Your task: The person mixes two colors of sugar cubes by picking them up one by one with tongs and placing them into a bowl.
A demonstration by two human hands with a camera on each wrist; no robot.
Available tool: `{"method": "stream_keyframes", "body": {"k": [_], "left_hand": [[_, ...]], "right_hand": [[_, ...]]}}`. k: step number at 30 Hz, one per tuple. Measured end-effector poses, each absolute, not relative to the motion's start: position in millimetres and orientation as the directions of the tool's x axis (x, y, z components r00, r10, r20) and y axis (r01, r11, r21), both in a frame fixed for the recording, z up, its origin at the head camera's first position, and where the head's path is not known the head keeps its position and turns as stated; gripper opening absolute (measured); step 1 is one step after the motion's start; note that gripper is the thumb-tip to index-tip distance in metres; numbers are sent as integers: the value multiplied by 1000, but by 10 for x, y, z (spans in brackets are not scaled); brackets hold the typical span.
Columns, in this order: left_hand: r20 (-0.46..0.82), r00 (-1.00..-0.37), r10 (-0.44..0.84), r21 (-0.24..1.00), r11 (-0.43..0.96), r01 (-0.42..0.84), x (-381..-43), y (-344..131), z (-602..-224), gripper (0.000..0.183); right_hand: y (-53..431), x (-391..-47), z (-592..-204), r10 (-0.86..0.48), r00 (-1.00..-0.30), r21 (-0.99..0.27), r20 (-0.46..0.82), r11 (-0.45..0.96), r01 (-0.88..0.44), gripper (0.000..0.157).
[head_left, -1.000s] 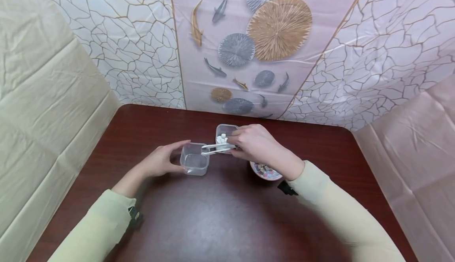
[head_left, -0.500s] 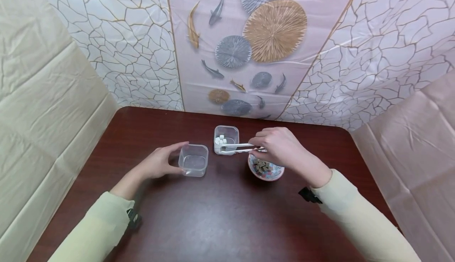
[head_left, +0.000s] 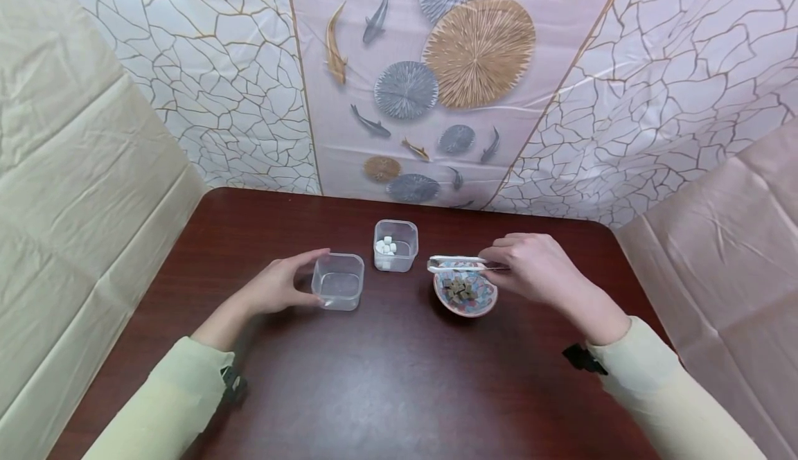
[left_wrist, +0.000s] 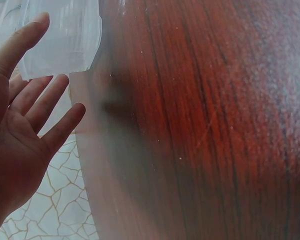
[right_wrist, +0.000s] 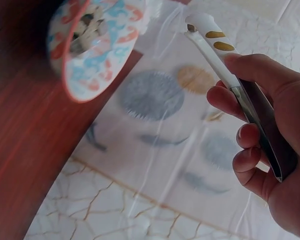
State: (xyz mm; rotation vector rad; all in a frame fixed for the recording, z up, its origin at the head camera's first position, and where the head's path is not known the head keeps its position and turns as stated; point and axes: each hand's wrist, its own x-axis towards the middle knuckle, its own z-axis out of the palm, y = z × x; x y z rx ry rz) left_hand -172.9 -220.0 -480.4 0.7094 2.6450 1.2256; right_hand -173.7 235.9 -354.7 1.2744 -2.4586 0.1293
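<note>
In the head view my left hand (head_left: pixel 282 285) holds a clear square plastic container (head_left: pixel 339 281) by its side, thumb and fingers on opposite walls; the left wrist view shows the thumb against the container (left_wrist: pixel 65 45). My right hand (head_left: pixel 530 266) grips tongs (head_left: pixel 458 263) with white tips and metal handles. Those tips hover over the far part of a patterned bowl (head_left: pixel 466 312) with several brown cubes (head_left: pixel 460 289) in it. Right wrist view: the tongs (right_wrist: pixel 215 47) are nearly closed, with a small brownish spot between the tips; whether it is a cube, I cannot tell.
Another clear container (head_left: pixel 405 260) stands between the held container and the bowl, with several white cubes (head_left: pixel 385 246) in it. All stand on a dark red-brown table (head_left: pixel 374 377). Patterned cloth (head_left: pixel 249 100) rises behind the table's back edge.
My right hand has moved right with the tongs, from beside the held container, past the one with white cubes, to above the bowl. My left hand stays at its container.
</note>
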Motion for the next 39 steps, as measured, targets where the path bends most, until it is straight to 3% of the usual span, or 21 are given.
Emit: {"method": "stream_keyframes", "body": {"k": [13,21,39], "left_hand": [[79,-876,475,747,553,368,-1723,-2193,-4782,93],[78,-876,476,746,555,368,-1722,-2190,-4771,93],[59,-876,478,740,568,360,-1711,-2189,-4744,95]], "right_hand": [[2676,-1672,-3654,-689,-680,54,249,711,-701,14],[2728,-1663,-3695,-662,-723,58,200,744,-665,15],[2637,-1697,-3721,-680,-688,65,253,721,-690,21]]}}
